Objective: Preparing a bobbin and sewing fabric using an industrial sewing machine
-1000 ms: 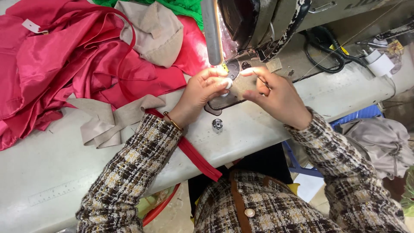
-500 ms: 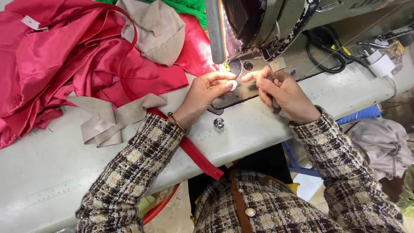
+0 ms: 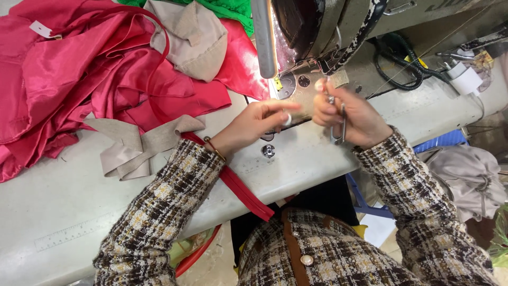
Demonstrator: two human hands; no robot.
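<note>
My left hand (image 3: 259, 119) hovers over the machine bed just left of the needle area, its thumb and forefinger pinched on a small white piece (image 3: 287, 119). My right hand (image 3: 346, 116) is raised in front of the sewing machine head (image 3: 328, 32) and grips small metal thread snips (image 3: 338, 124), whose blades hang down from the palm. Both hands are slightly blurred. A red strap (image 3: 241, 190) runs from under my left wrist over the table's front edge.
Red satin fabric (image 3: 79, 79) is piled at the back left, with a beige cloth piece (image 3: 193, 39) on it. Folded beige strips (image 3: 135, 145) lie on the grey table (image 3: 63, 206). Black cables (image 3: 402, 63) and a white plug (image 3: 465, 79) sit at the right.
Both hands have lifted off the needle plate and drawn back toward me. The right hand has risen, and the snips now show in it.
</note>
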